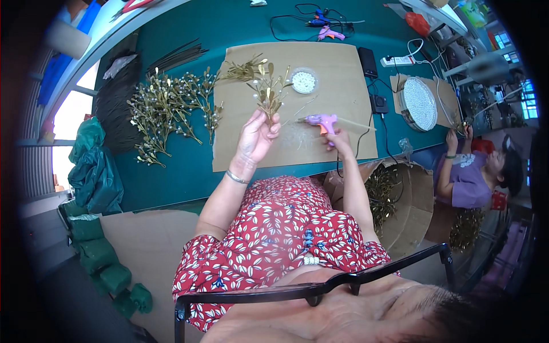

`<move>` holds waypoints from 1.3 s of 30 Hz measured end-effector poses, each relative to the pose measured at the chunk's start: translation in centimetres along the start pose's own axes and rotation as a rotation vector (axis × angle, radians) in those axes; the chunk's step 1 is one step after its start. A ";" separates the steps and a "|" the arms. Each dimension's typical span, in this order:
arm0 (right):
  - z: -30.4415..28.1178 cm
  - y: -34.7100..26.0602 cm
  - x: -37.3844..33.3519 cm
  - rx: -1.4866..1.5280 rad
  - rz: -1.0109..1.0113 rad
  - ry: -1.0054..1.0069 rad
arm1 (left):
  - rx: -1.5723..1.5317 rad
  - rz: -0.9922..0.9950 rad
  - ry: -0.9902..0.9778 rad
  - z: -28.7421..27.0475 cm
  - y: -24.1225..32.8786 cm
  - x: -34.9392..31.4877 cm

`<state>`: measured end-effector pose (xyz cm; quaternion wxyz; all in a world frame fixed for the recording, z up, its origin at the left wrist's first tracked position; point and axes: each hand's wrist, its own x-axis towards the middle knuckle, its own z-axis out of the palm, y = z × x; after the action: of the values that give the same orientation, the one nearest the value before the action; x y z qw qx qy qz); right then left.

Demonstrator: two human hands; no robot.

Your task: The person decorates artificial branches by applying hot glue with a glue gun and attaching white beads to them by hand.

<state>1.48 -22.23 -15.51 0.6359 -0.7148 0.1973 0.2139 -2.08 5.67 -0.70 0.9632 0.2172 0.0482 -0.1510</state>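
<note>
My left hand (258, 136) is closed round the stem of an artificial leaf sprig (269, 94), gold-green with a few pale beads, held upright over the cardboard sheet (240, 154). In my right hand (339, 142) is a purple hot glue gun (323, 122) with an orange trigger. Its nozzle points left toward the sprig, some way apart from it, and a clear glue stick (357, 124) sticks out of its back. Just beyond lies a round dish of white beads (303, 81). Strings of dried glue (300, 140) cover the cardboard below the nozzle.
Beaded sprigs (171, 108) lie left on the green table (189, 186), near dark stems (117, 108). More glue guns (330, 33) rest at the back. Right are a power strip (398, 61), a bead tray (419, 104) and a carton of sprigs (420, 194). A co-worker (469, 171) sits at right.
</note>
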 end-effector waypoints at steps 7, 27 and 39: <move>-0.4 -10.8 -11.6 0.190 -0.753 0.250 | 0.044 0.071 0.031 0.2 0.3 0.0; 1.5 -12.5 -16.9 0.372 -0.455 -0.332 | 0.527 0.306 0.193 5.3 -1.5 0.5; 1.2 -11.9 -16.2 0.361 -0.447 -0.331 | 0.535 0.276 0.183 5.6 -2.0 0.3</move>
<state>-5.48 -19.49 3.20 0.8069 -0.5718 -0.0356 0.1438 -2.31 1.44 3.44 0.8749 0.4802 0.0631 -0.0058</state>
